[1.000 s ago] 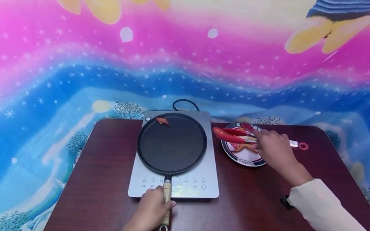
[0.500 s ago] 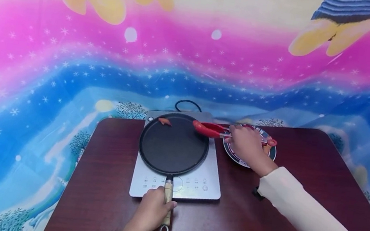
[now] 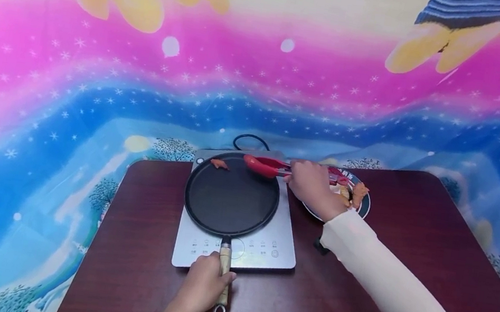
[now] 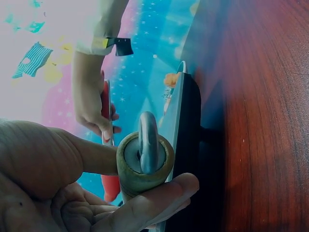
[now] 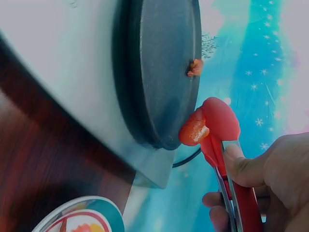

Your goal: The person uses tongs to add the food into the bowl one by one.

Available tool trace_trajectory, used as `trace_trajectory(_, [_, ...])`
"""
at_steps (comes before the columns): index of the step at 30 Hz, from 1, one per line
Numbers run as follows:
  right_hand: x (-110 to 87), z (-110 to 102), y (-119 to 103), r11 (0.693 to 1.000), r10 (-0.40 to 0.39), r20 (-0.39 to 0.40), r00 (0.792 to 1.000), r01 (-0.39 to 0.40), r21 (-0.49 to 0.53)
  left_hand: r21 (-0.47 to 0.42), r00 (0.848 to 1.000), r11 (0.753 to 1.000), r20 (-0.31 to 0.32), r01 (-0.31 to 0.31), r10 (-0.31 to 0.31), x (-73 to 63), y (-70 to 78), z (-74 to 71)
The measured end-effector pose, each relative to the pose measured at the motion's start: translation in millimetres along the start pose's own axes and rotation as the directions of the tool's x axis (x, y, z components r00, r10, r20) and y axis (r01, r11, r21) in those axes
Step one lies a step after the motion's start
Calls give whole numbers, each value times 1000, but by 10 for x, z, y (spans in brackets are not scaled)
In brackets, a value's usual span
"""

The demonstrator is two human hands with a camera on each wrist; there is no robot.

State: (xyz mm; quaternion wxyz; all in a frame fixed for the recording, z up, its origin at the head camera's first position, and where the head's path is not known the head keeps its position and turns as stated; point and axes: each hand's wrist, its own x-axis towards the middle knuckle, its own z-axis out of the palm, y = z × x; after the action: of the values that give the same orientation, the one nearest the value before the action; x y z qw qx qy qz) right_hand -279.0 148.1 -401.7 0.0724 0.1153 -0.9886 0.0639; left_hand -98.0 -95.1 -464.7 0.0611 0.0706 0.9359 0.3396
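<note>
Tongs (image 3: pixel 269 168) hold food (image 5: pixel 194 131) over the pan (image 3: pixel 231 201).
The left hand (image 3: pixel 206 280) wraps its fingers round the handle (image 3: pixel 225 257), likely for steadiness; the right hand's (image 3: pixel 310 186) fingers squeeze the tongs narrow, above the far right edge.

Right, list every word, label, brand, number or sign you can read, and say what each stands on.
None can be quoted with certainty.
Cooker: small labels and marks on the front panel, too small to read; a round sign at its right end, its detail blurred.
Plate: characters on the far rim, too small and blurred to read.
</note>
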Motion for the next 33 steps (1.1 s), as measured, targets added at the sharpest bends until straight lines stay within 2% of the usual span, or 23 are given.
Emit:
trace_trajectory(7, [117, 9, -179, 999, 42, 53, 998, -41, -29, -22, 1000, 1000, 3, -13, 13, -3, 1, 0])
trace_trajectory(14, [213, 59, -344, 997, 51, 97, 994, -44, -66, -27, 1000, 1000, 8, 9, -9, 1, 3, -3])
trace_trajectory(24, [297, 168, -376, 994, 56, 87, 995, -48, -101, -59, 1000, 998, 7, 21, -21, -8, -19, 1])
trace_trajectory(33, [295, 179, -439, 990, 15, 77, 997, -4, -142, -65, 1000, 998, 6, 10, -10, -9, -21, 2])
